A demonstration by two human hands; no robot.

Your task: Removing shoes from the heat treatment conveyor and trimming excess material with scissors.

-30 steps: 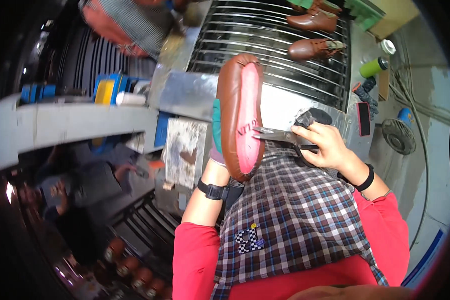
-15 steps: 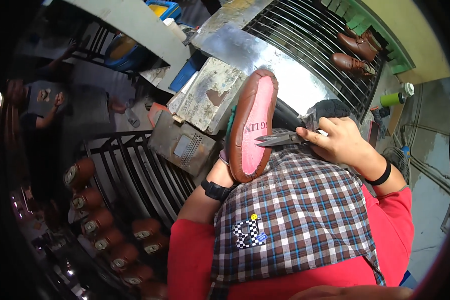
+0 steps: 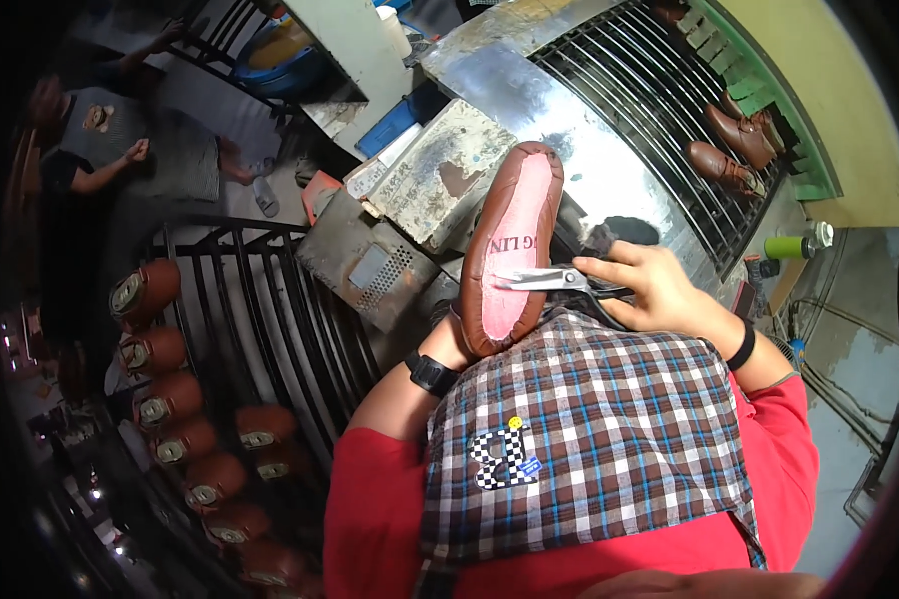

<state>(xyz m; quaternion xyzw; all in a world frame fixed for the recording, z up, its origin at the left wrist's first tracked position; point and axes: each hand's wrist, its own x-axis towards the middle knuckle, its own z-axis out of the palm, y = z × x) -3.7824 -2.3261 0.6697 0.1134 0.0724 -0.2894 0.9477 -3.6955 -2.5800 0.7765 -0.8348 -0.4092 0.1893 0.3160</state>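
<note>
A brown leather shoe (image 3: 477,265) is held up with its underside facing me, a pink insole board framed by the folded leather edge. My left hand (image 3: 453,329) grips it from behind; the shoe hides its fingers, and only the wrist side shows. In my right hand (image 3: 647,290) is a pair of scissors (image 3: 567,280), fingers bent round the dark handles. The blades lie across the pink board near the shoe's lower half. Whether they touch it I cannot tell.
A worn metal box (image 3: 365,270) stands beyond my left arm. Behind the shoe is a metal table (image 3: 589,120) with a barred rack (image 3: 659,150) bearing brown shoes (image 3: 719,165). More brown shoes (image 3: 185,439) line a black rack at left. Another person (image 3: 105,150) is at far left.
The scissors have turned so their blades catch the light, and the tips sit slightly further left over the pink board. My head view has shifted a little; both hands keep their holds.
</note>
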